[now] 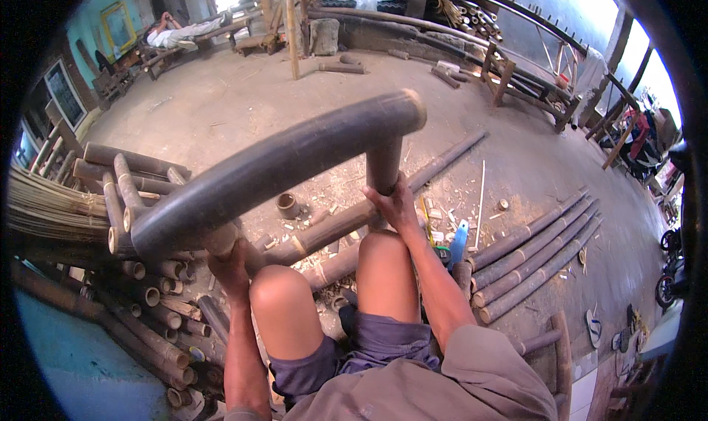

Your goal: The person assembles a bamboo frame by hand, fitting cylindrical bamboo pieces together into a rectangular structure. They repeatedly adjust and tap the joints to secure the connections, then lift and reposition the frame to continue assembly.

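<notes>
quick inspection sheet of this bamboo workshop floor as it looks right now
surface: dusty concrete floor, chips and offcuts by the knees
job's things: dark bamboo frame, thick top rail on two posts
clutter: cut poles at left, long poles at right, blue tool, sandal
grippers: left hand grips the left post; right hand grips the right post
cables: nothing seen
surroundings: bamboo furniture at back, a person lying on a bench

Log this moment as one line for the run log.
left hand: grips left post | right hand: grips right post | top bar: across both posts | floor: bamboo poles
</notes>
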Motion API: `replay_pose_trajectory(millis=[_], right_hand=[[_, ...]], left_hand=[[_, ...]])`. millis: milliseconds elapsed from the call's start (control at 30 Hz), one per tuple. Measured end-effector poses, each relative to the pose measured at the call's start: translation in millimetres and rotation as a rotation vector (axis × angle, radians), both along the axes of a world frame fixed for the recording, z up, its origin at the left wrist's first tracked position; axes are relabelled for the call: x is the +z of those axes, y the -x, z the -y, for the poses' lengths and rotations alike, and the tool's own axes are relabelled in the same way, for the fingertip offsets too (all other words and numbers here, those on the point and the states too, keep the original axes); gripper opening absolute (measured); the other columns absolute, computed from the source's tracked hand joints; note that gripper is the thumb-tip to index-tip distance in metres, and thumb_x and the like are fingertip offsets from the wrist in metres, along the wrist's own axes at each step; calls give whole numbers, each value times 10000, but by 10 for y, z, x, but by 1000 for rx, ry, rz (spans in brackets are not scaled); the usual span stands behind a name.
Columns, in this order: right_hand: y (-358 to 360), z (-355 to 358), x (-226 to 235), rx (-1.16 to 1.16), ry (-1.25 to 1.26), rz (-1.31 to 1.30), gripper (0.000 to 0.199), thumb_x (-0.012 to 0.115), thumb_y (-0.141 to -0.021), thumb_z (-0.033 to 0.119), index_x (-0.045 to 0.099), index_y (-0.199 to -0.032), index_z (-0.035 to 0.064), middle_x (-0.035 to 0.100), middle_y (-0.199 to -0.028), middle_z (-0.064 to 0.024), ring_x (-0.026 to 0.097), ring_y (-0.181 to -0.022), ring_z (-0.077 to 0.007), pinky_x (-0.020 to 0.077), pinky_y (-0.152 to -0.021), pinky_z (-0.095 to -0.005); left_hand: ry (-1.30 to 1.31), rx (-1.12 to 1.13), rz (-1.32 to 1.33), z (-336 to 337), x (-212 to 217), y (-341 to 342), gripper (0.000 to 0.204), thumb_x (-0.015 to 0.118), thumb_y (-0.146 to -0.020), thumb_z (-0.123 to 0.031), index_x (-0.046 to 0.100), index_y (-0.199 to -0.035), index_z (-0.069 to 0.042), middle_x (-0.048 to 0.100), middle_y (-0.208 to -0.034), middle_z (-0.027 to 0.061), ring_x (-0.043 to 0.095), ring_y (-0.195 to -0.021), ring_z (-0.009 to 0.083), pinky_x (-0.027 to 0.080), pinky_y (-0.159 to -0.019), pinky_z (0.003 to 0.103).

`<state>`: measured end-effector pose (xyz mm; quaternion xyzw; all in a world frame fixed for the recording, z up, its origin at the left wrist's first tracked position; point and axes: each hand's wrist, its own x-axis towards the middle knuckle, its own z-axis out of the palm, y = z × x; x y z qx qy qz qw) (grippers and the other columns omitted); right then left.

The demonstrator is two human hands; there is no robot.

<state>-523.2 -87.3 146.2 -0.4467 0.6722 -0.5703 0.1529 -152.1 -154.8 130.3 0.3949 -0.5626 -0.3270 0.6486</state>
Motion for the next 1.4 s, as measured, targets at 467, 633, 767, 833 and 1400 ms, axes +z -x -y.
replay_pose_trajectory(millis=[467, 633, 767, 833, 1400], right_hand=[[-301, 461, 1817, 47, 621, -619, 712, 889, -724, 205, 518, -1315, 66, 654, -1198, -202, 670, -1072, -345, 540, -888, -464], [-398, 984, 1994, 206, 681, -898, 772, 882, -674, 173, 502, -1343, 116, 597, -1257, -155, 564, -1217, -369, 412, -1060, -510], [-471, 1168, 1645, 331, 506, -914, 802, 864, -699, 181, 447, -1383, 134, 563, -1304, -130, 532, -1261, -380, 294, -1126, -670], [-501, 1195, 1421, 346, 380, -934, 767, 854, -704, 176, 461, -1360, 113, 569, -1280, -140, 540, -1254, -373, 296, -1132, -685], [-479, 1512, 1201, 347, 392, -908, 797, 869, -718, 148, 471, -1407, 107, 549, -1384, -166, 513, -1300, -408, 382, -1149, -490]], left_hand=[[78, -64, -536, 36, -28, 197, 524, 511, -977, -437, 638, -1090, 59, 657, -1057, 163, 640, -987, 270, 512, -927, 406], [-221, 116, -103, 126, -809, 356, 633, 491, -1056, -496, 521, -1326, 76, 580, -1233, 140, 544, -1174, 261, 434, -1058, 429], [-569, -206, 257, 28, -1254, 330, 728, 489, -1049, -538, 415, -1490, 37, 466, -1513, 225, 466, -1332, 256, 383, -1118, 382], [-827, -311, 489, -189, -1374, 183, 704, 534, -1008, -604, 606, -1307, 30, 681, -1116, 133, 588, -981, 237, 490, -842, 382], [-194, -260, 400, -168, 495, -450, 882, 893, -683, -308, 503, -1418, -13, 633, -1291, 162, 628, -1171, 232, 480, -1015, 378]])
